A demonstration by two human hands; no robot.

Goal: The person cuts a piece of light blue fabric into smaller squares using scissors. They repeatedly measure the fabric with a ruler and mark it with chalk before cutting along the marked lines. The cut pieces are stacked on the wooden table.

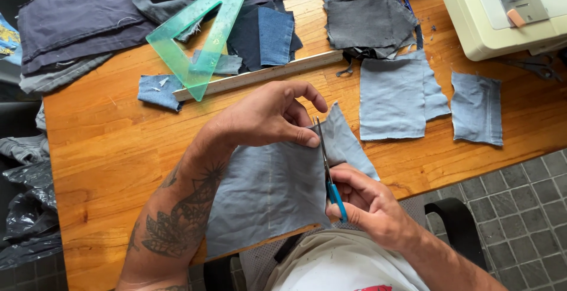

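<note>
**Grey-blue fabric piece under the scissors at the lower centre**

The grey-blue fabric piece (271, 190) is lying in the lower centre of the frame, draped over the near edge of the wooden tabletop (106, 149). It is sitting between the two hands. The left hand (269, 117) is resting on its upper edge, thumb and forefinger pinching the cloth just left of the blades, the other fingers curled loosely. The right hand (369, 202) is closing around the blue handles of a pair of scissors (328, 170) at the fabric's right edge, and the blades are pointing up the frame, running along the cloth beside the left thumb.

Further up, a green transparent set square (201, 31) is lying across a pale ruler (260, 75) in the upper centre. Dark cloth scraps (77, 19) are piling up in the upper left. Two light blue denim patches (393, 96) (477, 108) are lying flat to the right of centre, and a cream sewing machine (472, 25) is standing in the upper right corner.
</note>
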